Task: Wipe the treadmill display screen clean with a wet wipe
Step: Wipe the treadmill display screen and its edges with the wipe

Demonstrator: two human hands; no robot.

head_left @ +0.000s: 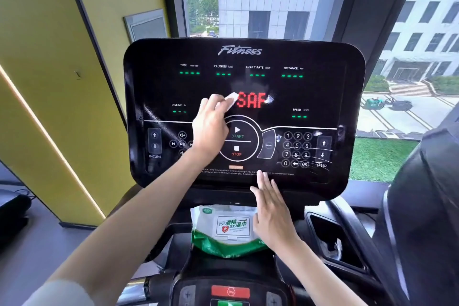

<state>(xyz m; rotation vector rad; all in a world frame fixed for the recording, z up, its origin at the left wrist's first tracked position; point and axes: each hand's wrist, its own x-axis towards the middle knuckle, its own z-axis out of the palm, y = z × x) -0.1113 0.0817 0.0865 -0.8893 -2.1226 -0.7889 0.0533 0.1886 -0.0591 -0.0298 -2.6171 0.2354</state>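
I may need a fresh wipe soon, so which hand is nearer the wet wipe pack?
Right. The right hand overlaps the right edge of the wet wipe pack, fingers straight; the left hand is higher, holding a wipe on the display screen.

A single head-worn wide-angle camera is looking forward and slightly downward, sitting close in front of the treadmill display screen [273, 117]. It is facing the screen nearly square-on, taking in the window [268, 2] behind it and the lower console [231, 290] beneath it.
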